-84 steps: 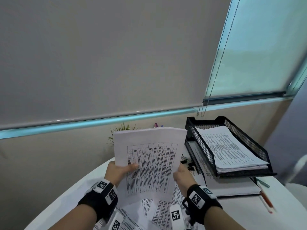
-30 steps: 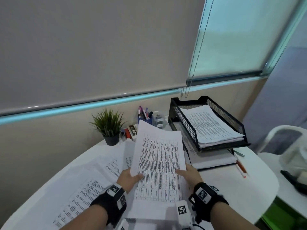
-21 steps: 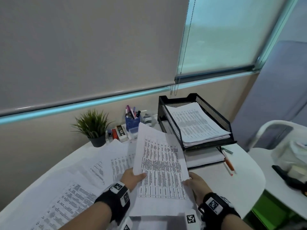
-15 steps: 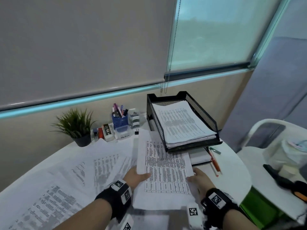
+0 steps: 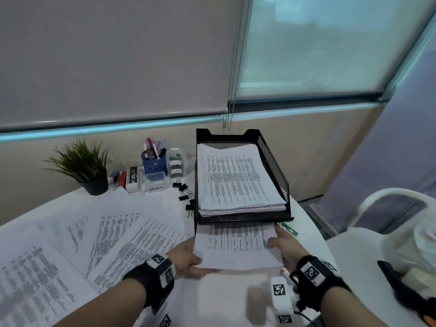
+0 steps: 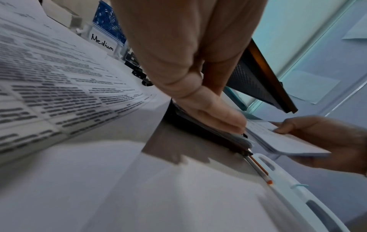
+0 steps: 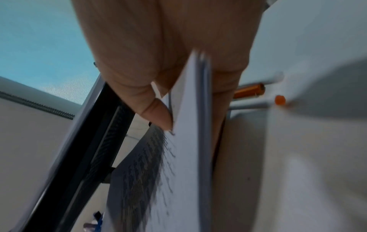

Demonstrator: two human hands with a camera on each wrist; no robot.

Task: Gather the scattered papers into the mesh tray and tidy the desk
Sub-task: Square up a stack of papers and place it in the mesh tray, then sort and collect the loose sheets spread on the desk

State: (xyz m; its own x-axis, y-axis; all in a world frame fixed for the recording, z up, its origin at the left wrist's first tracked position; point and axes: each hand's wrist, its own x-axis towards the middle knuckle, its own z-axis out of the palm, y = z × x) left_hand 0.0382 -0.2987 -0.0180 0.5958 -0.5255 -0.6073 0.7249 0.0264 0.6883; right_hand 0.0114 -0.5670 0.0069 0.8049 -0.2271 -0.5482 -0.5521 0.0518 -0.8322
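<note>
A stack of printed papers [image 5: 238, 246] lies half under the upper tier of the black mesh tray [image 5: 271, 161], its far end inside the lower tier. My left hand [image 5: 188, 258] holds the stack's near left corner, thumb on top. My right hand [image 5: 280, 244] pinches the right edge, thumb on the sheets [image 7: 186, 125]. The upper tier carries a thick pile of printed sheets [image 5: 236, 180]. More printed papers [image 5: 106, 244] lie spread over the white desk [image 5: 236, 296] to the left. In the left wrist view, the left thumb lies on the stack [image 6: 282, 141] and the right hand [image 6: 327, 141] holds its other side.
At the back stand a potted plant [image 5: 87, 171], a blue pen cup [image 5: 154, 161], small boxes [image 5: 132, 179] and several black binder clips [image 5: 182, 192]. An orange pen [image 7: 250, 91] lies right of the tray. A white chair [image 5: 389, 223] with things on it stands at the right.
Both hands lowered the stack from upright above the desk, carried it right and slid its far end into the tray's lower tier. The head view turned right.
</note>
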